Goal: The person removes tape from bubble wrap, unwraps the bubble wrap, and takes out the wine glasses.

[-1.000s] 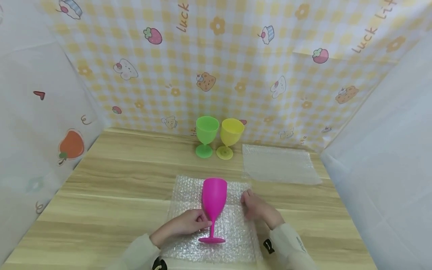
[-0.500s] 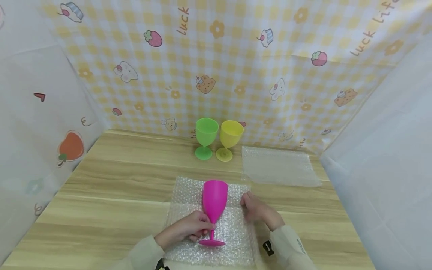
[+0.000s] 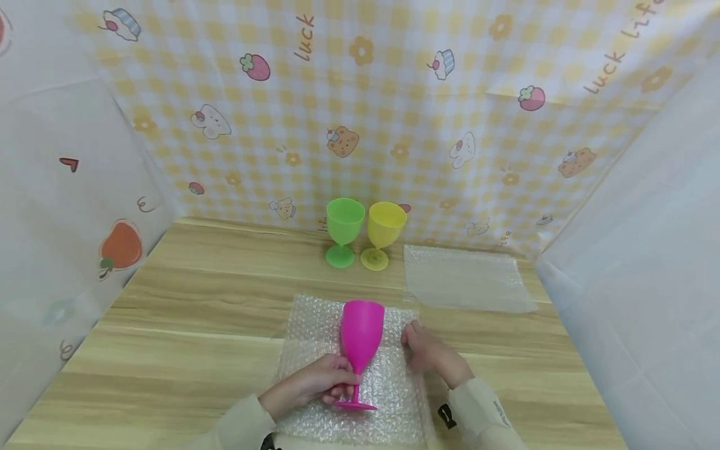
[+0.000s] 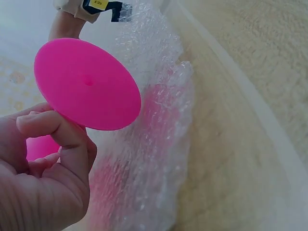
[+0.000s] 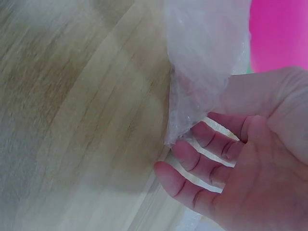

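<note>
A pink plastic goblet [image 3: 362, 331] lies over a sheet of bubble wrap [image 3: 388, 403], its bowl toward the back. My left hand [image 3: 328, 377] grips its stem just below the bowl. From below, the left wrist view shows the round goblet base [image 4: 86, 84] tilted beside the curled fingers, with pink showing on the wrap. At the sheet's right edge, my right hand [image 3: 432, 354] pinches the wrap. In the right wrist view the lifted wrap edge [image 5: 204, 48] runs between thumb and fingers, and the thumb is partly covered by the plastic.
Near the back wall a green goblet [image 3: 345, 222] and a yellow goblet [image 3: 386, 225] stand upright side by side. Another bubble wrap sheet [image 3: 467, 278] lies flat to their right. Printed cloth walls [image 3: 360, 94] enclose the wooden table [image 3: 197, 300] at the back and sides.
My left hand has closed further round the goblet's stem, and the goblet has shifted slightly right, tilting a little. The right hand stays at the sheet's edge.
</note>
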`<state>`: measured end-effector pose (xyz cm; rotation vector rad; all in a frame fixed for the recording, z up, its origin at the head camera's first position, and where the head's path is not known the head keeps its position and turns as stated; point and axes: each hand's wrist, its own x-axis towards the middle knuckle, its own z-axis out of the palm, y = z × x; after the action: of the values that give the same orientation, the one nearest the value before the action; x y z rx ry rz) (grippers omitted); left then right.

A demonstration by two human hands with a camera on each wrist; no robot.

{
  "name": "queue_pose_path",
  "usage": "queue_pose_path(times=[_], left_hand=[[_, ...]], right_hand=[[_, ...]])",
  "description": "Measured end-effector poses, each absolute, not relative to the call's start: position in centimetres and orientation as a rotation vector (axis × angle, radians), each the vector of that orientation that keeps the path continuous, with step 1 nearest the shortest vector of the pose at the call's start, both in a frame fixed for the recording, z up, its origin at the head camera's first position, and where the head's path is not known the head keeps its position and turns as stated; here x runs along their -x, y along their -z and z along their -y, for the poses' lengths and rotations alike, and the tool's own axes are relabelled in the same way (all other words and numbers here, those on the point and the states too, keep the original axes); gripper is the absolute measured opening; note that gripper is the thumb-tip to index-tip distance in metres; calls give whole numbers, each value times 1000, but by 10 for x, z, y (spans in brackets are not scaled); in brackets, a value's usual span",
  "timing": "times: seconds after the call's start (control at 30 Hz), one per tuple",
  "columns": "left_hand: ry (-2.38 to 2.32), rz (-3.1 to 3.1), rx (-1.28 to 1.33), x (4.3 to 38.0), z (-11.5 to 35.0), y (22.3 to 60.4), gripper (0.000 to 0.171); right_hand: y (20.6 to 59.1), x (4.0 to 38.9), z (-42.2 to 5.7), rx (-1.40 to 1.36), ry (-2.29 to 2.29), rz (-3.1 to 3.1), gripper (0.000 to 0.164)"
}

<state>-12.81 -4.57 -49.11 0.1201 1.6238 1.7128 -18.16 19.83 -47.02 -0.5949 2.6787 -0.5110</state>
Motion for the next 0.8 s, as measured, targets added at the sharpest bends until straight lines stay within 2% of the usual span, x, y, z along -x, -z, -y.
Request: queue_pose_path(times=[0.4, 0.6, 0.8], left_hand=[[-1661, -1884, -308, 143, 51, 458, 22], [-1645, -2078, -387, 160, 64, 443, 29], [-1656, -2261, -437, 178, 86, 436, 28]], right_hand=[[470, 181, -193, 525, 434, -2670, 49], [469, 183, -195, 537, 456, -2661, 50], [468, 183, -196, 528, 474, -2651, 50]])
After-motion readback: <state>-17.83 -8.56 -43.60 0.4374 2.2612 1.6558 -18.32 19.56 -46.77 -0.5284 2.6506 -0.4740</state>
